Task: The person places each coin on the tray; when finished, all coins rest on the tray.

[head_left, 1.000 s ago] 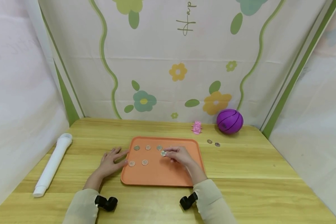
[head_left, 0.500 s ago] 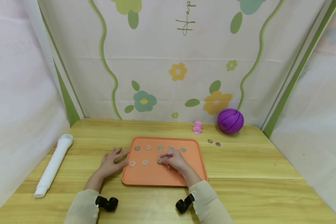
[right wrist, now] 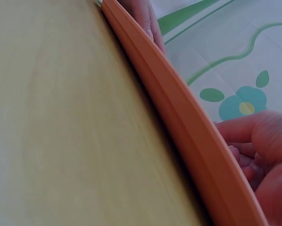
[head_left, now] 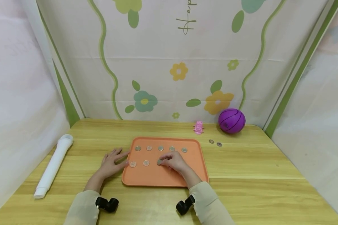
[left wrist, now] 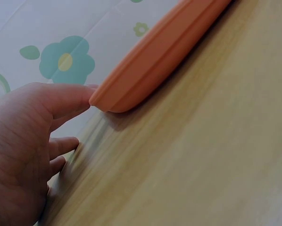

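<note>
An orange tray (head_left: 157, 178) lies on the wooden table, with a back row of several coins and two coins in the front row, one of them a silvery coin (head_left: 146, 163). Right of those two, my right hand (head_left: 175, 161) pinches another coin (head_left: 159, 162) between thumb and fingers, at or just above the tray surface. In the right wrist view the tray wall (right wrist: 178, 113) hides that coin and the fingertips. My left hand (head_left: 111, 163) rests at the tray's left rim, its fingers spread. In the left wrist view a fingertip meets the tray's corner (left wrist: 127, 89).
Two coins (head_left: 215, 143) lie on the table to the right of the tray. Behind them sit a purple ball (head_left: 232, 121) and a pink toy (head_left: 198, 127). A white tube (head_left: 53, 167) lies at the left. A printed curtain (head_left: 163, 47) rises behind the table.
My right hand has moved left and toward the front of the tray with the coin, from the back row to the front row. My left hand stays in place.
</note>
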Motion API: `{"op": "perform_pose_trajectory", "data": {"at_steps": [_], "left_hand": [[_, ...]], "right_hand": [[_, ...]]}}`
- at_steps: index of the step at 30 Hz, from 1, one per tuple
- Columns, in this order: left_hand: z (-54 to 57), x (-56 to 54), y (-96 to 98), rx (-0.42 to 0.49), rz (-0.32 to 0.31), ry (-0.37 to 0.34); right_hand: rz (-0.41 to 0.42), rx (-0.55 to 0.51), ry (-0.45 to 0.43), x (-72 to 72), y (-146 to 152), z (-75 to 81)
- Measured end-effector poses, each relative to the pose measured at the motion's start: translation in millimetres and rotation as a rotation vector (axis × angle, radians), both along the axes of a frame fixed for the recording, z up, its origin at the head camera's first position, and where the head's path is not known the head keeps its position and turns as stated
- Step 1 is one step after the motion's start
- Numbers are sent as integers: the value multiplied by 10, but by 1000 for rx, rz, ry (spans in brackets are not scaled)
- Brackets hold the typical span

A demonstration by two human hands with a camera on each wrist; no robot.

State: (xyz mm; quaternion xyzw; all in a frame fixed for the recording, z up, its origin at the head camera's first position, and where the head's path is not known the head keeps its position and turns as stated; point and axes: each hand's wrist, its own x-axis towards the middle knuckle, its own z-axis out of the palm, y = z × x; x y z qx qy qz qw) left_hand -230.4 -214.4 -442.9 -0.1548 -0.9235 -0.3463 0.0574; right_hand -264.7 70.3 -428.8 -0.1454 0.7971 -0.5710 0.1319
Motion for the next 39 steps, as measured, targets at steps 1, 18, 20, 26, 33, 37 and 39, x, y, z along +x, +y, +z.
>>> {"op": "perform_pose_trajectory", "data": {"at_steps": [1, 18, 20, 26, 33, 37, 39], "left_hand": [[2, 2, 0, 1, 0, 2], [9, 11, 4, 6, -7, 13], [7, 10, 3, 5, -7, 13], [-8, 6, -1, 13, -4, 6], [-11, 1, -11, 12, -2, 4], [-8, 3, -3, 8, -5, 3], [-2, 3, 5, 9, -6, 5]], "right_hand": [[-1, 4, 1, 3, -3, 2], [1, 0, 17, 15, -11, 16], [5, -10, 13, 14, -8, 25], [11, -64, -67, -23, 43, 66], [44, -138, -66, -67, 187, 255], [32, -119, -59, -90, 334, 397], [23, -116, -48, -109, 429, 470]]}}
